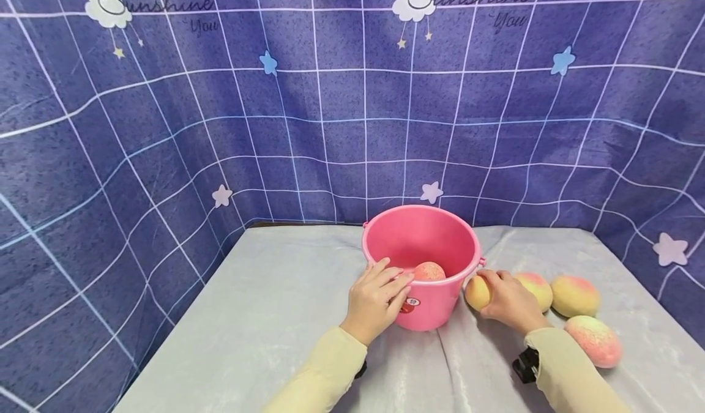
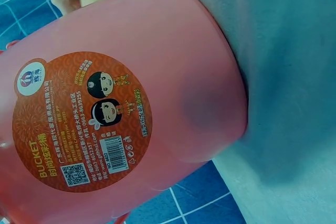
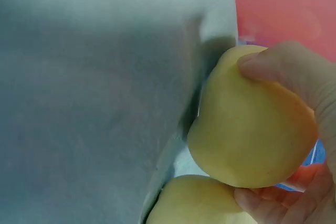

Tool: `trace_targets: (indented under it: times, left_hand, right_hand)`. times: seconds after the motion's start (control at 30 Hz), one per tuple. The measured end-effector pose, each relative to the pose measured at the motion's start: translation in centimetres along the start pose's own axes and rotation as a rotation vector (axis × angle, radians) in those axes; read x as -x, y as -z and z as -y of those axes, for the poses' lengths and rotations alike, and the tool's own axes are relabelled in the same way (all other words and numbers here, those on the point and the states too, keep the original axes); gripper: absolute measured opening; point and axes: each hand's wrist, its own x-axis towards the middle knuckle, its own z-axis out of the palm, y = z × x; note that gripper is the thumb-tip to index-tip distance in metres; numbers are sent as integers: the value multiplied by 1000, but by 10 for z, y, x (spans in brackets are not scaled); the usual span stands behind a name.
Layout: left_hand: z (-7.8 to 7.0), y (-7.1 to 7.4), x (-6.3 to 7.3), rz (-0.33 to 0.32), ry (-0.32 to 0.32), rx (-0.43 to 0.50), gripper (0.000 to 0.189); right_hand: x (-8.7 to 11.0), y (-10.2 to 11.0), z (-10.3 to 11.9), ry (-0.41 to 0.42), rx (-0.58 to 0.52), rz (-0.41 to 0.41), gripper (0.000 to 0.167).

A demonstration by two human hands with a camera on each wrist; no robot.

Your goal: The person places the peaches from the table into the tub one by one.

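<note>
A pink plastic bucket [image 1: 421, 306] stands upright on the table, its round orange label [image 2: 81, 121] facing the left wrist camera. Inside it lies a pinkish, speckled fruit [image 1: 429, 271]. My left hand [image 1: 374, 300] grips the bucket's near left rim, fingers over the edge; the left wrist view does not show that hand. Just right of the bucket, my right hand [image 1: 509, 300] holds a yellow mango [image 3: 252, 124], thumb on one side and fingers on the other. Against those fingertips, another yellow mango [image 3: 197, 203] shows in the right wrist view.
Beyond my right hand lie a yellow mango with a pink blush [image 1: 534, 289], a similar one [image 1: 575, 295] and a pinker, speckled fruit [image 1: 595, 341]. A pale grey cloth [image 1: 264, 315] covers the table. Blue checked curtains [image 1: 341, 95] hang behind and at both sides.
</note>
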Motion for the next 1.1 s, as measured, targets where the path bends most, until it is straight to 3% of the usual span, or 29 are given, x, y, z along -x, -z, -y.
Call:
trace_targets:
  times: [0.4,0.83,1.1]
  left_hand:
    - [1,-1,-1,-21,0,10,18]
    - [1,-3,-2,-45,-17,10,19]
    - [0,-4,-1,-69,-24,-3,16]
  right_hand:
    - [-1,5,-4,24,-10,-74,77]
    - [-1,13,-7,-26,-90,-114,73]
    - [2,23,-7,-72,-67,-170,73]
